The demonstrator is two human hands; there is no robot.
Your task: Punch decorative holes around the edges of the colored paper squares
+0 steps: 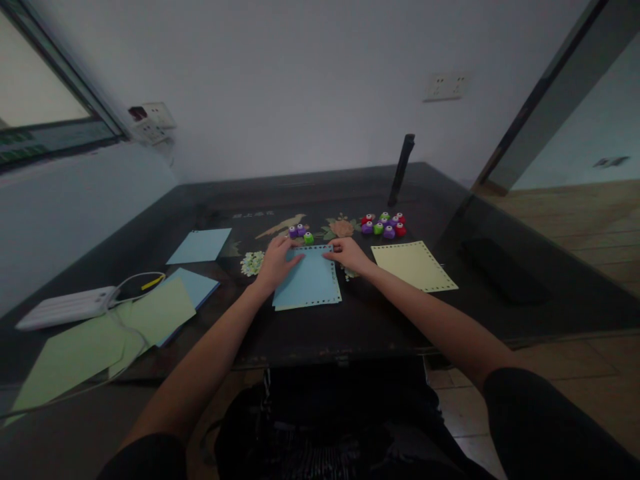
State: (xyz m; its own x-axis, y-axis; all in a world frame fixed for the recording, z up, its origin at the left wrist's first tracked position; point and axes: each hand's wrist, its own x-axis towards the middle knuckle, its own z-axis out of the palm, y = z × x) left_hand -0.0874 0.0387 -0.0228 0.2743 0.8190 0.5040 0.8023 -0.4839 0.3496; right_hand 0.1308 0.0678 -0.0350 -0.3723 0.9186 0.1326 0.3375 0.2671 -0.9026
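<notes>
In the head view, a blue sheet of paper (311, 280) with punched holes along its top and right edges lies over a pale sheet that peeks out at the bottom. My left hand (277, 261) holds its upper left part, thumb on the paper and fingers at the top edge. At the upper right corner, my right hand (351, 255) grips the sheets with thumb and fingers curled in. Just beyond the paper are two purple bead-like pieces with white tops (297, 231) and a green one (309, 238).
A cluster of red, purple and green pieces (384, 225) sits behind a punched yellow sheet (414, 267) at right. A black upright stick (401, 170) stands farther back. Leftward lie a blue sheet (200, 245), green sheets (83, 350) and a white power strip (67, 308) with cable.
</notes>
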